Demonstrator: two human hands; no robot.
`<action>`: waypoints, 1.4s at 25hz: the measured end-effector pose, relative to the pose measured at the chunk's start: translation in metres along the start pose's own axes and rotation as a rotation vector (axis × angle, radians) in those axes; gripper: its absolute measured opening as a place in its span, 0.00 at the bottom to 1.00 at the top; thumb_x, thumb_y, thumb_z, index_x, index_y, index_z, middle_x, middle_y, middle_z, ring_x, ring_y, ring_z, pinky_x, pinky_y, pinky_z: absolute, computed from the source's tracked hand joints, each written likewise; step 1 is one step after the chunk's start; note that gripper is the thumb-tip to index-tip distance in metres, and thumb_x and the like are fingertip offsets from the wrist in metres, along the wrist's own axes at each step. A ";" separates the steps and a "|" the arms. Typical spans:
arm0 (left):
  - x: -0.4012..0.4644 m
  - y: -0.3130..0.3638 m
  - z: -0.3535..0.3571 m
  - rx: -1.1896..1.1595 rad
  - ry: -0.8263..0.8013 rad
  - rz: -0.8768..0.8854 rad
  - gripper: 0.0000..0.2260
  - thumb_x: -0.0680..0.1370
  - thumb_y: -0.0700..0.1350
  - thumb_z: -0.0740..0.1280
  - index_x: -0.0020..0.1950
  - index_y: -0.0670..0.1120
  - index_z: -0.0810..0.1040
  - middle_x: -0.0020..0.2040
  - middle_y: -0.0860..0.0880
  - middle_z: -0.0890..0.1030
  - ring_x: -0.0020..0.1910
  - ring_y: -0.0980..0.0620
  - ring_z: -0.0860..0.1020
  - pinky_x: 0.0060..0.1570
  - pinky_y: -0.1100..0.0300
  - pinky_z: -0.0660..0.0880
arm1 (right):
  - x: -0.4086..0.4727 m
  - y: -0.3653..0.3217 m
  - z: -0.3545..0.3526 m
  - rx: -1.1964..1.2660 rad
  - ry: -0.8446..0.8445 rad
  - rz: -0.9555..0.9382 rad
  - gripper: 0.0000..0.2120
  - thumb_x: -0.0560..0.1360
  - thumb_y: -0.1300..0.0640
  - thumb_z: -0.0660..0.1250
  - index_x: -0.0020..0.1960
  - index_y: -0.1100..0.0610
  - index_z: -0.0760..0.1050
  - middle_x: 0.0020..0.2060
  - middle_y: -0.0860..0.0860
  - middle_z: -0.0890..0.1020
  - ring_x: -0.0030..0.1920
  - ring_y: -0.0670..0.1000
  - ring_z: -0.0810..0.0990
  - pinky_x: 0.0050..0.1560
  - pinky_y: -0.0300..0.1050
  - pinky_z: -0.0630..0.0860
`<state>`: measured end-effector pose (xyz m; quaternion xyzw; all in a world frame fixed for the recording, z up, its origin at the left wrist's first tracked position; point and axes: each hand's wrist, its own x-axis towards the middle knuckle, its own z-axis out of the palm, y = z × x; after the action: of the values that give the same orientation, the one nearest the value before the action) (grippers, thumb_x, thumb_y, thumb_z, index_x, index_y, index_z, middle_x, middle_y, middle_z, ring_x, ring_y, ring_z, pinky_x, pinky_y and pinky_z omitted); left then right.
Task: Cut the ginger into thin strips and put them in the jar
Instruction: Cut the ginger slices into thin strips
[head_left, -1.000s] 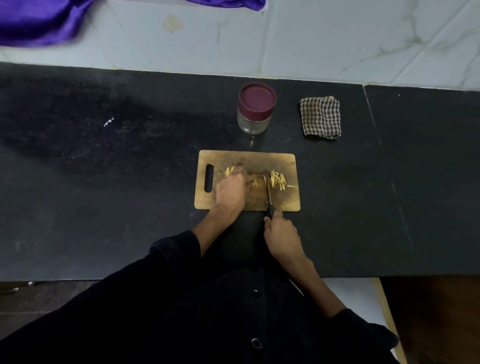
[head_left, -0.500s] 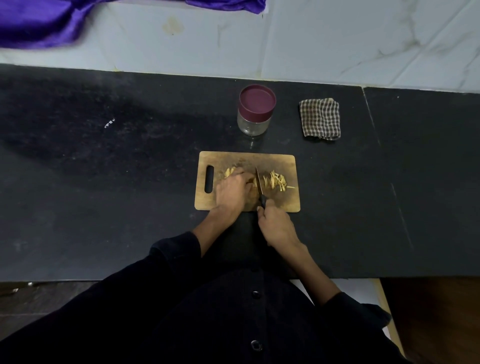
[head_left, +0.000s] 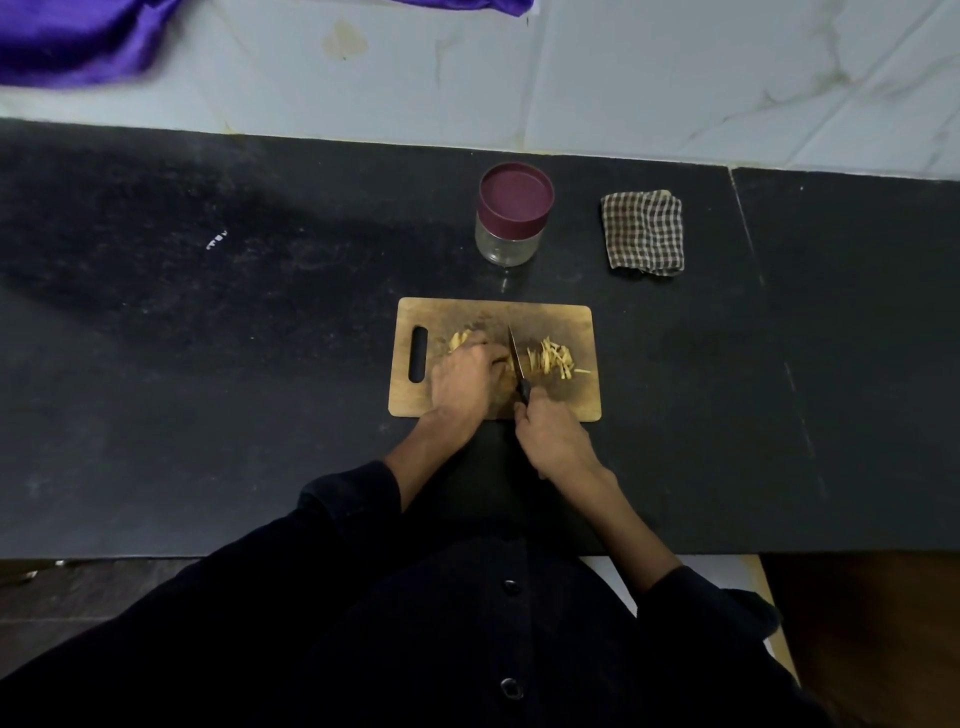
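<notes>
A wooden cutting board (head_left: 571, 322) lies on the black counter. My left hand (head_left: 464, 382) presses down on a piece of ginger (head_left: 506, 370), mostly hidden under the fingers. My right hand (head_left: 553, 439) grips the handle of a small knife (head_left: 516, 358); the blade stands against the ginger just right of my left fingertips. A pile of pale cut strips (head_left: 555, 357) lies right of the blade, and a few more pieces (head_left: 458, 340) show beyond my left hand. Behind the board stands a clear jar (head_left: 511, 215) with its maroon lid on.
A folded checked cloth (head_left: 644, 231) sits right of the jar. Purple fabric (head_left: 67, 41) hangs over the white tiled wall at top left. The counter's front edge runs just below my forearms.
The knife and my right hand shifted left from the strip pile to sit against my left fingertips, the blade now down on the ginger. My left hand stayed in place.
</notes>
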<state>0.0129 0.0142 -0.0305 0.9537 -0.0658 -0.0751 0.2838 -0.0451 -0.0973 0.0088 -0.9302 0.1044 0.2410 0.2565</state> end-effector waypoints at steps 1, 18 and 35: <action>0.000 0.000 0.000 0.004 0.001 -0.001 0.09 0.78 0.43 0.66 0.57 0.49 0.82 0.55 0.51 0.78 0.52 0.50 0.78 0.49 0.50 0.77 | 0.001 -0.001 0.000 0.002 -0.006 0.008 0.09 0.84 0.53 0.54 0.57 0.58 0.68 0.46 0.56 0.80 0.42 0.57 0.82 0.46 0.59 0.81; 0.000 -0.001 0.004 0.023 0.005 -0.010 0.10 0.78 0.47 0.67 0.58 0.50 0.81 0.56 0.51 0.78 0.52 0.49 0.78 0.51 0.49 0.76 | -0.027 0.025 0.015 0.061 0.043 0.060 0.15 0.84 0.52 0.53 0.63 0.60 0.67 0.53 0.60 0.80 0.54 0.60 0.79 0.50 0.53 0.74; 0.001 -0.003 0.005 0.003 0.003 -0.038 0.10 0.78 0.44 0.66 0.58 0.52 0.82 0.56 0.51 0.78 0.52 0.48 0.79 0.50 0.49 0.77 | -0.006 0.000 0.004 0.003 0.019 0.003 0.10 0.84 0.53 0.54 0.56 0.60 0.69 0.48 0.57 0.80 0.45 0.57 0.80 0.46 0.57 0.79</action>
<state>0.0135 0.0140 -0.0367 0.9553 -0.0473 -0.0793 0.2810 -0.0518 -0.0945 0.0087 -0.9318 0.1087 0.2323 0.2567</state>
